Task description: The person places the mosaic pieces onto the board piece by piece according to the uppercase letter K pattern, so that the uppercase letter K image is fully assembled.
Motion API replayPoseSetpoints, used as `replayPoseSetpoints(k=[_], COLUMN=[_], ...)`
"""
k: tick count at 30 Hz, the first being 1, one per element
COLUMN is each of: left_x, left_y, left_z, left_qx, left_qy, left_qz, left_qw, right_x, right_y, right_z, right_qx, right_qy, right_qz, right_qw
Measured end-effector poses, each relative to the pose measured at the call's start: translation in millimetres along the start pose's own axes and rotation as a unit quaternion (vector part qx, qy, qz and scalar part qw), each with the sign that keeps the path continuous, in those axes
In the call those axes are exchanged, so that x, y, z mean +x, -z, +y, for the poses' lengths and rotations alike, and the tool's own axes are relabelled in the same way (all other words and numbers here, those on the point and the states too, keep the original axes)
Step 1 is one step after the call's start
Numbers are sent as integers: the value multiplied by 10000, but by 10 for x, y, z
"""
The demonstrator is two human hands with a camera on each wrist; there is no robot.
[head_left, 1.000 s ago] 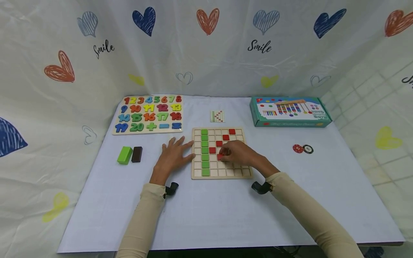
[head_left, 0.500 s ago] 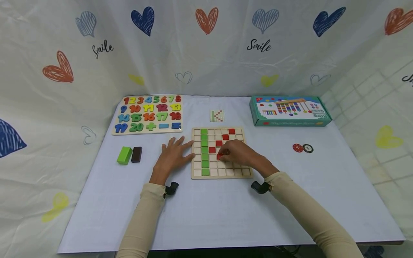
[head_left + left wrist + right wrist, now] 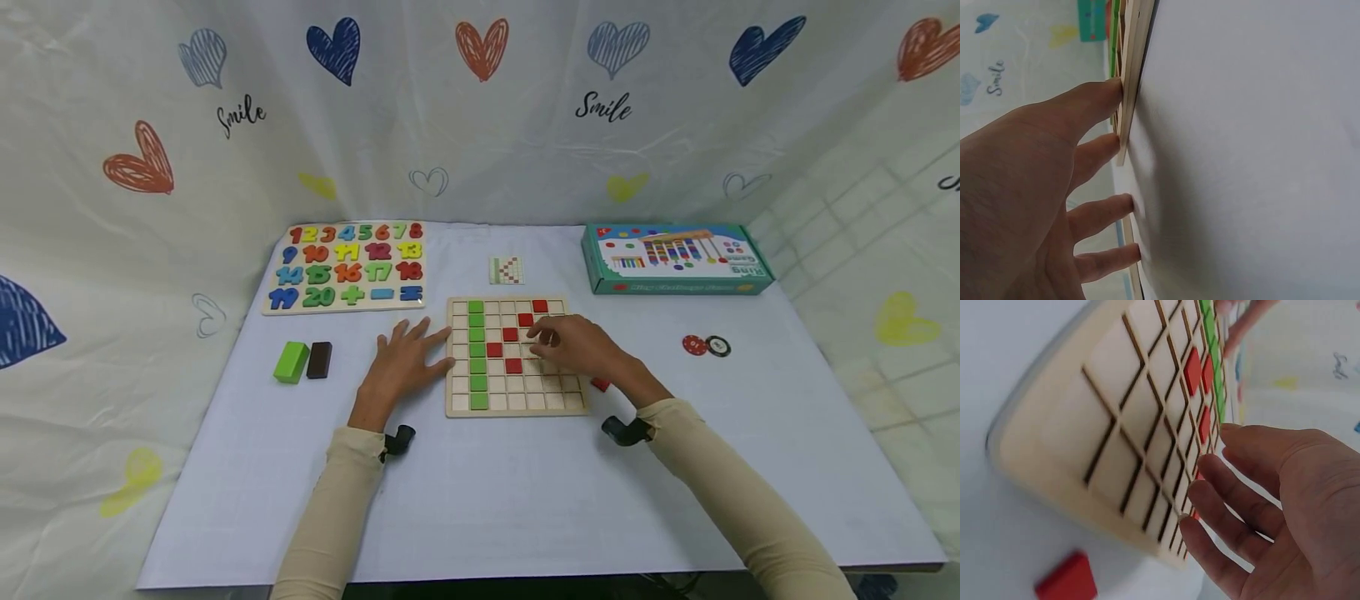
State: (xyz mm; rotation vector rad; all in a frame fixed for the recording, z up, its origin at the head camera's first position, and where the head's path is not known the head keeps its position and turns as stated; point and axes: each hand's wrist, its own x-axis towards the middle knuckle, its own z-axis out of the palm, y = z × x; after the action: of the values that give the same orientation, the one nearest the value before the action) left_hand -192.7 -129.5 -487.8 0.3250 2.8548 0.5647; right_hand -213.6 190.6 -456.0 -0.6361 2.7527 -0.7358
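A wooden grid board (image 3: 456, 400) lies mid-table with a column of green tiles (image 3: 477, 366) and several red tiles (image 3: 513, 366) in its cells. My left hand (image 3: 401, 362) is spread at the board's left edge, thumb and index fingertip against the rim in the left wrist view. Over the board's right half hovers my right hand (image 3: 581, 346), its fingers loosely bent with nothing between them, as the right wrist view also shows. One loose red tile (image 3: 1067, 580) lies on the table beside the board's right edge, partly hidden by the right wrist in the head view.
Behind the board lies a small pattern card (image 3: 506, 270). A number puzzle board (image 3: 342, 309) stands back left, a green toy box (image 3: 678, 287) back right. Green block (image 3: 291, 362) and dark brown block (image 3: 318, 360) sit left; two round chips (image 3: 705, 346) lie right.
My right hand has lifted off the lowest red tile and shifted right, leaving that tile in its cell. The loose red tile at the board's right has come into sight. My left hand stays put.
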Motion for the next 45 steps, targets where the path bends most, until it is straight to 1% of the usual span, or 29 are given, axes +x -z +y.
replayPoseSetpoints(k=[3,5,8,12,14,16,20,22,27,31,38,42,45], left_x=[-6,-7,-7,-8,-9,-11,-8,-3,5,5,10,8,5], left_y=[-5,-6,-7,-6,-7,-9,-9,-2,-1,-20,-18,-15,-14], left_z=[3,7,12,7,2,-4,-18,-23,-32,-28,-21,-16,-16], left_qx=[19,46,87,122,134,135,124,116,63,44,66,44,33], left_qy=[-11,-36,-72,-67,-48,-30,-39,-44,-19,-38,-23,-29,-28], left_qz=[15,35,69,99,90,68,35,28,26,48,40,63,70], left_qw=[10000,10000,9999,9999,9999,9999,9999,9999,10000,10000,10000,10000,10000], right_x=[-87,-160,-270,-401,-444,-474,-493,-483,-446,-463,-456,-442,-437], right_y=[147,264,444,621,649,633,543,518,557,565,537,528,523], right_z=[135,213,299,370,415,462,527,533,551,584,719,764,772], right_qx=[8,-28,-200,-431,-468,-442,-342,-399,-600,-410,-57,117,198], right_qy=[-236,-400,-785,-1371,-1555,-1608,-1485,-1454,-1490,-1498,-1601,-1554,-1507], right_qz=[-32,-209,-662,-1315,-1551,-1729,-1902,-1864,-1700,-1587,-1193,-1002,-954], right_qw=[9997,9990,9945,9808,9744,9707,9698,9708,9723,9750,9799,9827,9838])
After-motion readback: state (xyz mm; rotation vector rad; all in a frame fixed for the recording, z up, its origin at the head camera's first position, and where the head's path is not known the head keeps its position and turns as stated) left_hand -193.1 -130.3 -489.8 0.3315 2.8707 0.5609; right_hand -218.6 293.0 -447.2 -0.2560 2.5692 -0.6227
